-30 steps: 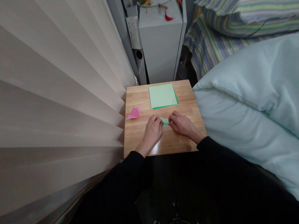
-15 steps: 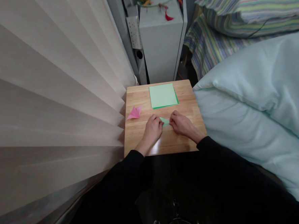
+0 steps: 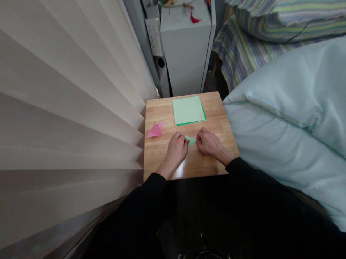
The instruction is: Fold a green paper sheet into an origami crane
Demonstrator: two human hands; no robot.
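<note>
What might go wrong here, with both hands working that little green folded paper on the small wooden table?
1. The green folded paper is small and pinched between the left hand and right hand; a hard pull might tear it or skew a crease.
2. The pink folded piece lies at the wooden table's left edge; a nudge could send it off.
3. The stack of green sheets lies just beyond the hands and might get pushed askew.

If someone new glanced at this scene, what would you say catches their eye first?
Probably the left hand and right hand pinching a small folded green paper piece at the middle of the small wooden table. Behind them lies a square stack of green paper sheets, and a pink folded paper figure sits at the table's left edge.
</note>
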